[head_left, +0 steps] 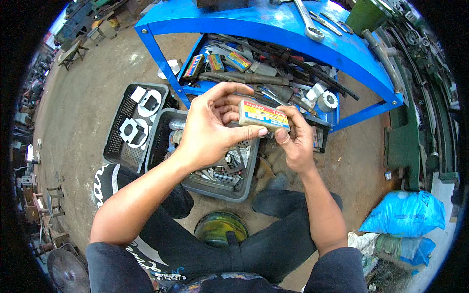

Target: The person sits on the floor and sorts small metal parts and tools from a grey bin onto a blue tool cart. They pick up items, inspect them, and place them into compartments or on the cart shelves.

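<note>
A small clear plastic case [264,116] with a red, yellow and blue label is held up before me, label facing me. Its right end is pinched between the thumb and fingers of my right hand [296,141]. My left hand [210,122] closes round the left end, its thumb along the lower edge and its index finger raised clear of it. What lies inside the case cannot be made out. Beyond my hands, similar labelled cases [215,62] lie among drill bits [244,77] and metal rods on the lower shelf of a blue workbench [215,24].
On the bench top lie a large wrench [309,24] and several slim tools. Below my arms stand a grey crate [239,194] of metal parts and a black crate [108,141] with white pieces. Blue sacks [405,213] sit at right, beside a green machine [403,141].
</note>
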Demonstrator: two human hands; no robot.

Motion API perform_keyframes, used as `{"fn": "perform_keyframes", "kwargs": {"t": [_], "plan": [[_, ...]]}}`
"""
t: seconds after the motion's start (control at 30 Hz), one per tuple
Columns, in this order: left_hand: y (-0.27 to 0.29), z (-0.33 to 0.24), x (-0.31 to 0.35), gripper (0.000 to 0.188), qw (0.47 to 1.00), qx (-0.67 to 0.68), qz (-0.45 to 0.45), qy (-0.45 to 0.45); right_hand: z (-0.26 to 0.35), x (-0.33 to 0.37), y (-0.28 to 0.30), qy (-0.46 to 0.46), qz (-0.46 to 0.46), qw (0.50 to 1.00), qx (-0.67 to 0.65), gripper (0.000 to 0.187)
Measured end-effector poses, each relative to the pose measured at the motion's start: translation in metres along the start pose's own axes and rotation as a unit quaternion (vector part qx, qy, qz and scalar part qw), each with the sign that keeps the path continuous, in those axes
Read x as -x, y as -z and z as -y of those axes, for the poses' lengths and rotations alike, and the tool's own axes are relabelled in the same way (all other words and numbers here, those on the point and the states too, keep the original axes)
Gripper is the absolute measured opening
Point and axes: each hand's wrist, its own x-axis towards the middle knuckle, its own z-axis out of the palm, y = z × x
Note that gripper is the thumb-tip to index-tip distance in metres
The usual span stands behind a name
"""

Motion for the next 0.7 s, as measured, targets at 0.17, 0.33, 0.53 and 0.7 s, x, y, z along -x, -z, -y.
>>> {"fn": "perform_keyframes", "kwargs": {"t": [0.17,0.33,0.53,0.7], "plan": [[-0.004,0.006,0.004,0.054,0.995,0.072,-0.027,0.069,-0.005,0.003,-0.012,-0.01,0.022,1.0,0.01,0.042],[-0.005,0.019,0.004,0.029,0.998,0.022,-0.002,0.062,-0.001,0.007,-0.019,-0.026,0.012,0.996,0.087,0.039],[0.0,0.023,-0.007,0.03,0.997,-0.06,0.031,0.024,0.007,0.0,-0.004,-0.019,0.06,0.988,0.144,0.037],[0.007,0.026,-0.014,0.035,0.987,-0.122,0.073,0.073,0.003,-0.003,-0.002,-0.016,0.079,0.986,0.145,0.041]]}}
